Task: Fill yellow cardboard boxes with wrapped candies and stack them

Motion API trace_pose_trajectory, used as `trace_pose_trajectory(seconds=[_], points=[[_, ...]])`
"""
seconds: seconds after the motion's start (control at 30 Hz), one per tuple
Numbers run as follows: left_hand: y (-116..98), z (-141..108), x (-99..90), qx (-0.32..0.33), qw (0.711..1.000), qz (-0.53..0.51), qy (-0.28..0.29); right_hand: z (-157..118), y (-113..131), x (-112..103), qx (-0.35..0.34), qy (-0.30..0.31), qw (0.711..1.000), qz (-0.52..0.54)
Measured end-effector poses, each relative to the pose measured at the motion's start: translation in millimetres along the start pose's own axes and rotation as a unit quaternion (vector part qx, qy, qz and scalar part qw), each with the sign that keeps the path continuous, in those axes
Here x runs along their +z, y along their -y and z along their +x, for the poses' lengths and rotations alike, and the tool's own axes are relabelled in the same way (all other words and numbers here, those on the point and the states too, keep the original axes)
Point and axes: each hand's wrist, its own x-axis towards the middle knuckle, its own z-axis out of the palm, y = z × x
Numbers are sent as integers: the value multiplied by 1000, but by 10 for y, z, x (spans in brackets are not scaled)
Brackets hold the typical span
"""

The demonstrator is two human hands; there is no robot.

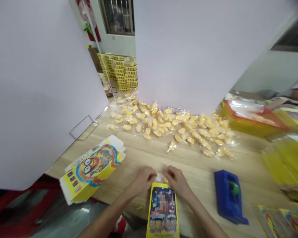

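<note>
My left hand (144, 178) and my right hand (176, 180) are close together at the front of the table, fingers bent into pinches. Between them lies a small yellow piece in a clear wrapper (166, 180); the right fingertips press on it. The left fingertips are at the pale, see-through side of the wrapping, but what they grip is too blurred to tell. Just below both hands is a flat yellow printed pack (163, 211) with a dark picture panel, its lower end cut off by the frame. A yellow printed carton (93, 168) lies to the left, its end flaps open.
Wrapped yellow pieces (160, 124) spread in a heap across the table's back. A blue tape dispenser (229, 198) stands right, near flat yellow packaging (286, 162) and a yellow-red bin (250, 122). White partitions (178, 56) rise behind; stacked yellow boxes (125, 74) stand beyond. Another person's arm (278, 103) shows far right.
</note>
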Motion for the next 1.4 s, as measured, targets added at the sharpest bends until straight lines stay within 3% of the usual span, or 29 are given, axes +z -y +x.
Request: trace_pose_trajectory(seconds=[0.1, 0.23, 0.4, 0.57, 0.63, 0.77, 0.9, 1.03, 1.17, 1.3, 1.4], points=[[6, 12, 35, 21, 999, 25, 14, 21, -55, 16, -3, 0, 1000, -27], [69, 70, 103, -11, 1000, -20, -14, 75, -112, 39, 26, -11, 998, -53], [165, 69, 199, -21, 999, -2, -42, 68, -68, -52, 5, 95, 993, -63], [-17, 103, 49, 25, 997, 53, 58, 157, -14, -335, -20, 180, 980, -78], [-167, 261, -37, 31, 994, 85, 67, 371, -20, -492, -13, 127, 984, -123], [-462, 876, -17, 30, 990, 135, -42, 1034, -105, -754, 40, -77, 958, -273], [-593, 1505, 203, 22, 989, 130, -65, 1554, -255, -798, 87, -126, 926, -346], [-462, 1715, 263, -11, 997, 44, -58, 1627, -377, -707, 85, -120, 907, -394], [-183, 1571, 42, -71, 985, -126, -91, 1333, -403, -647, 55, -88, 909, -404], [-17, 1379, -142, -136, 924, -342, -105, 1046, -352, -556, 19, -84, 915, -395], [-21, 1291, -96, -167, 866, -456, -120, 1022, -322, -425, 26, -127, 935, -330]])
